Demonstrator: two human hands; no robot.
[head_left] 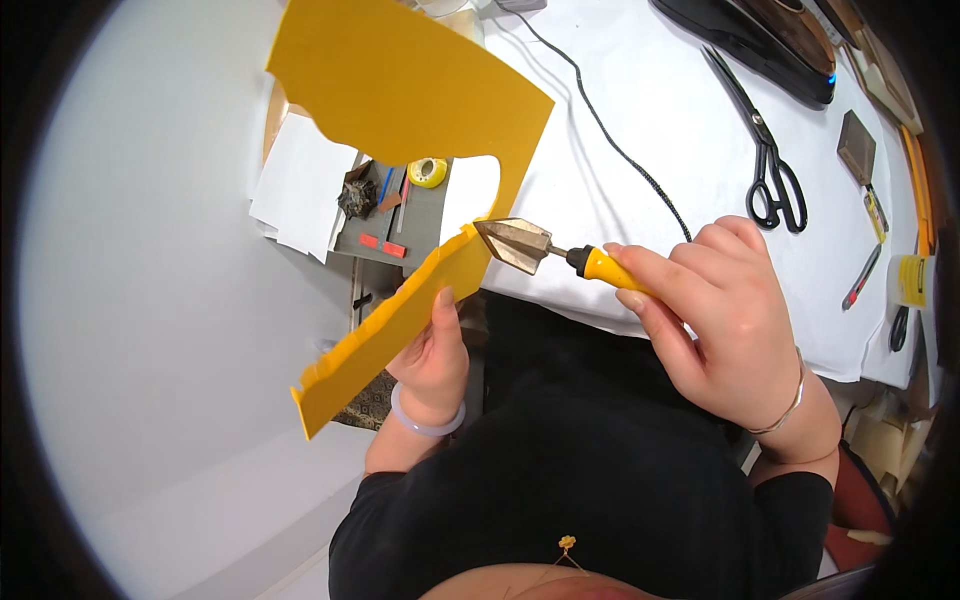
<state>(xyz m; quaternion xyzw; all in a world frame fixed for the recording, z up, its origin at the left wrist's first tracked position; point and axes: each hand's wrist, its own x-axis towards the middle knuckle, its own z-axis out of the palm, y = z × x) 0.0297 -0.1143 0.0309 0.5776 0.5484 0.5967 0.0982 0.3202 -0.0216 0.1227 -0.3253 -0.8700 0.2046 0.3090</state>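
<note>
Head view: my left hand (432, 352) pinches the lower strip of a yellow sheet (400, 90), thumb on the near face, fingers hidden behind. The sheet is held in the air off the left edge of the tabletop (650, 120), its wide upper part standing free. My right hand (722, 312) is clenched around the yellow handle of a heated tool (545, 250), whose bronze wedge tip touches the sheet's edge at the narrow neck. I judge the sheet light, thin and floppy, likely to sag beyond my grip; hold close beside the working edge. Black scissors (765, 160) lie well apart.
</note>
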